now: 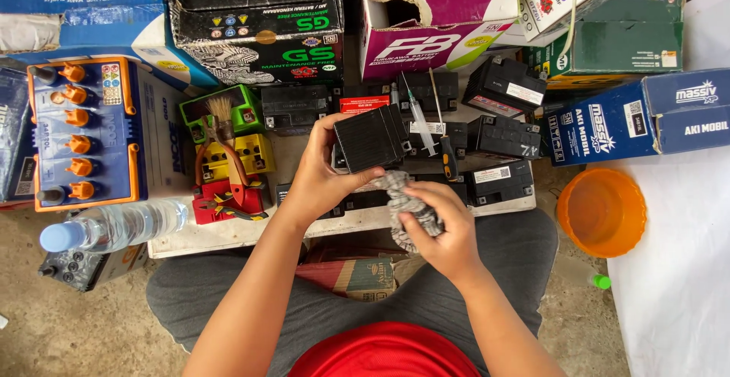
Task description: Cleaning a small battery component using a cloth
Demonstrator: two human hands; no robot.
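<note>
A small black rectangular plastic battery (370,138) is grasped in the grip of the left hand (323,170), with the thumb laid under its near edge and the fingers wrapped behind its far side, so that the battery stands tilted just above and to the right of the palm. A crumpled grey patterned cloth (403,203) is clenched in the grip of the right hand (439,229); the upper end of the cloth is pressed against the lower edge of the battery, just beside the left thumb. Both hands are held over the near edge of the low white desk (228,232). Beyond the grip, other small black batteries (503,137) are laid on the desk. A clear plastic water bottle with a blue cap (114,226) is laid well to the left of the left hand, and a round orange plastic bowl (601,211) is set well to the right of the right hand.
</note>
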